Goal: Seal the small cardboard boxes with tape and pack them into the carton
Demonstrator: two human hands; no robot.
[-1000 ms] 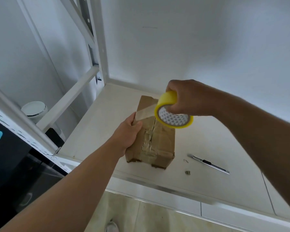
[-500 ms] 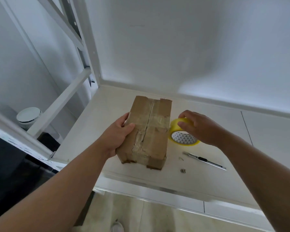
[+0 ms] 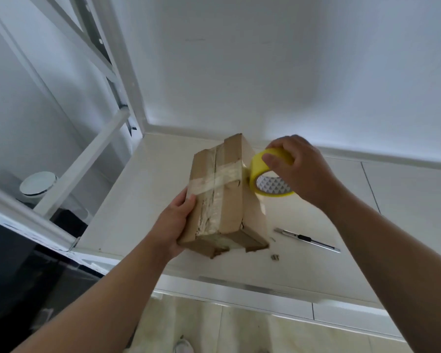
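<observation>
Tape roll point(image 3: 267, 174) lifted off shelf (strip crosses box point(image 3: 224, 200)); right hand point(image 3: 301, 171) grips roll, left hand point(image 3: 175, 222) grips box.

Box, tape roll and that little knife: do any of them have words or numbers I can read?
No text can be read anywhere.
box: plain brown cardboard with clear tape, no print.
tape roll: yellow, inside shows only a triangle pattern, no letters.
knife: too small to show any mark.
</observation>
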